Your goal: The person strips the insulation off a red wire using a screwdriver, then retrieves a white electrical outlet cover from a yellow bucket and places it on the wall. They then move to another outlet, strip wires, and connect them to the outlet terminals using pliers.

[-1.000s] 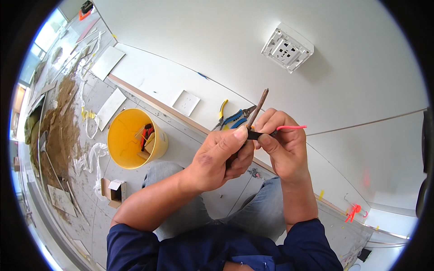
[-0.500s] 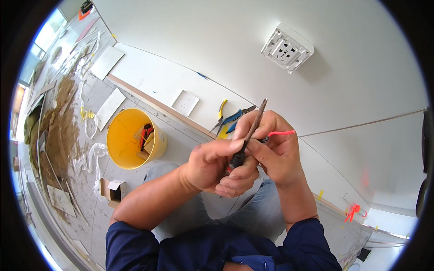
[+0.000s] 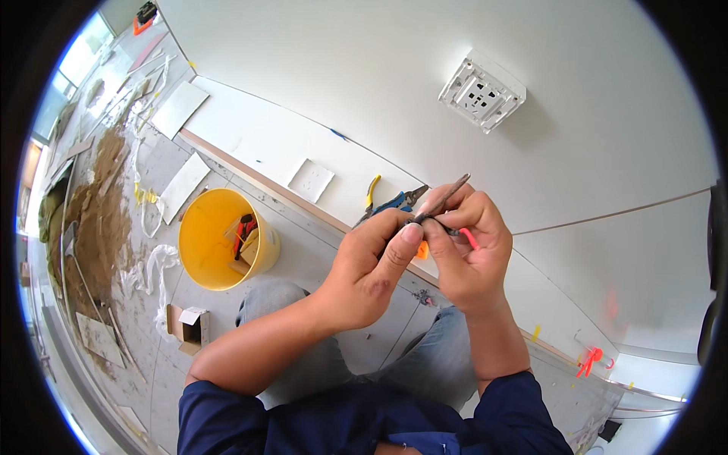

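White wall (image 3: pixel 326 61), grey tiled floor (image 3: pixel 303 244)

At two o'clock from centre, the held shank (image 3: pixel 455 186) is showing dull, brownish metal; at three, the wire (image 3: pixel 470 239) is presenting smooth red plastic. At one, the socket unit (image 3: pixel 479 95) is displaying white moulded plastic. At nine, the bucket (image 3: pixel 269 250) is exhibiting smooth yellow plastic; farther out, the sand (image 3: pixel 110 220) is appearing rough. At eight, the box (image 3: pixel 176 324) is showing matt cardboard. At six, the trousers (image 3: pixel 315 368) are presenting faded denim.
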Demonstrator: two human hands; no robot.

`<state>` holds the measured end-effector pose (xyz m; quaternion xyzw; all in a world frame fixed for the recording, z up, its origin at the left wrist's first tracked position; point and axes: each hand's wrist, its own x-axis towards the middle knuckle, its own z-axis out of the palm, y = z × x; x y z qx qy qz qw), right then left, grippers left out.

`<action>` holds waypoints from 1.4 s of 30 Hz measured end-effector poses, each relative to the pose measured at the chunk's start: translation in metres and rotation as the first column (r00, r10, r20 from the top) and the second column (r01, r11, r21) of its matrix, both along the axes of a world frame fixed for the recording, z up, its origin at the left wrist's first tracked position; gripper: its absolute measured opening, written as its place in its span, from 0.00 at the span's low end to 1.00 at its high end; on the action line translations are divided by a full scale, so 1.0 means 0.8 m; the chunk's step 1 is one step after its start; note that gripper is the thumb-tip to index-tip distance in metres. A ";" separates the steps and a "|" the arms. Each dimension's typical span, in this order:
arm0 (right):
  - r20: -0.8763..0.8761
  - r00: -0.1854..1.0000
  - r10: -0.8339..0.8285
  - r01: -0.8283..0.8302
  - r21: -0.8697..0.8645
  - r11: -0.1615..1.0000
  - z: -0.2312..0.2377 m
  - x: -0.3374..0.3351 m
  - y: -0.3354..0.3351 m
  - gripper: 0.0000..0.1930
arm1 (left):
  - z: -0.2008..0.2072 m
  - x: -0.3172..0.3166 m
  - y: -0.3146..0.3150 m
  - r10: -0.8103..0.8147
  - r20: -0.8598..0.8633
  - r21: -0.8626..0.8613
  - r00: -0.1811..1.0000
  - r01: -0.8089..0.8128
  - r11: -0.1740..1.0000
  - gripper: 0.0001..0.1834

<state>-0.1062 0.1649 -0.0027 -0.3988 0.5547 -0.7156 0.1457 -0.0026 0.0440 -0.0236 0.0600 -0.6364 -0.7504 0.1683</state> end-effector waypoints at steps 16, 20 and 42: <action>0.123 0.959 0.257 -0.249 -0.072 0.966 0.013 -0.017 0.010 0.13 | 0.001 0.002 -0.026 -0.734 -0.225 0.748 0.641 0.596 0.292 0.32; 0.077 0.991 0.105 -0.104 -0.022 0.994 0.013 -0.018 0.010 0.13 | 0.002 -0.001 -0.011 -0.302 -0.066 0.436 0.951 0.300 0.848 0.18; 0.229 0.932 0.279 -0.302 0.070 0.951 0.022 -0.019 0.017 0.06 | 0.002 0.005 -0.035 -0.643 -0.178 0.503 0.745 0.631 0.591 0.09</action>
